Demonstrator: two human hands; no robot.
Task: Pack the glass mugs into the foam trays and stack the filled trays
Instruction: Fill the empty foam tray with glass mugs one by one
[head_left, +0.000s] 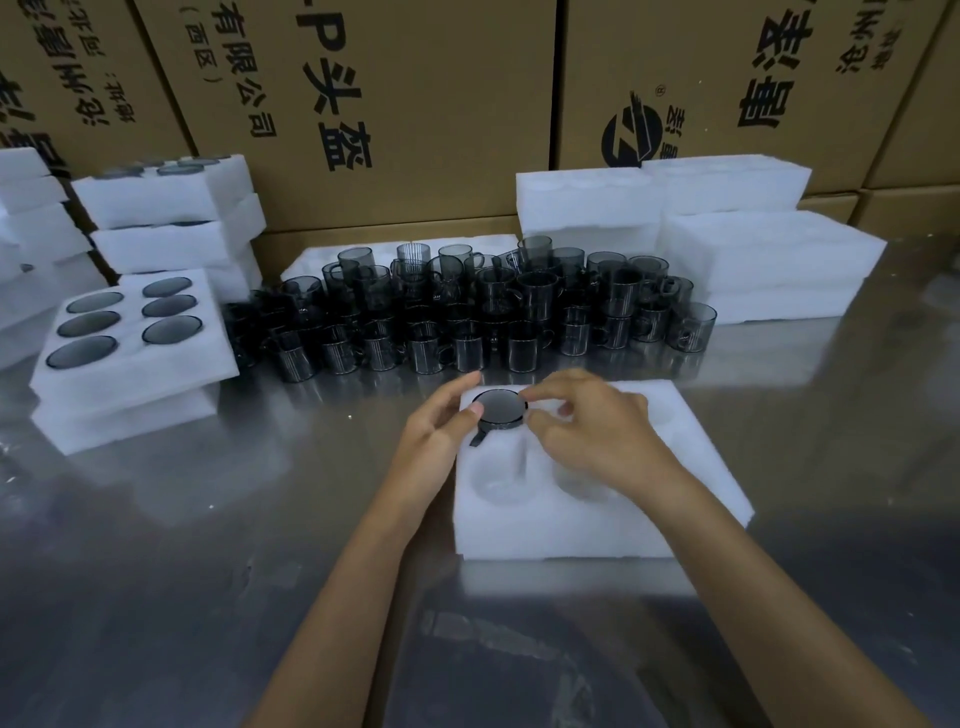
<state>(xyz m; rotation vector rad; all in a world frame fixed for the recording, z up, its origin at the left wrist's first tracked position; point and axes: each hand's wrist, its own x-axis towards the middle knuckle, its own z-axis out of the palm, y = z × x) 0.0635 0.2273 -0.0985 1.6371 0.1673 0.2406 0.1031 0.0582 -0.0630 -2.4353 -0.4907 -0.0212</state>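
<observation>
From my head camera, my left hand (441, 434) and right hand (592, 431) both pinch one smoky glass mug (501, 409) with curled fingers, seating it in the far-left pocket of the foam tray (597, 525) on the steel table (208, 571); loose mugs (467, 312) crowd behind.

Both bare forearms are stretched forward, side by side. The left hand (441, 431) and right hand (592, 423) are brought close together, fingers curled, thumbs and fingertips pinched around a single item between them.
</observation>
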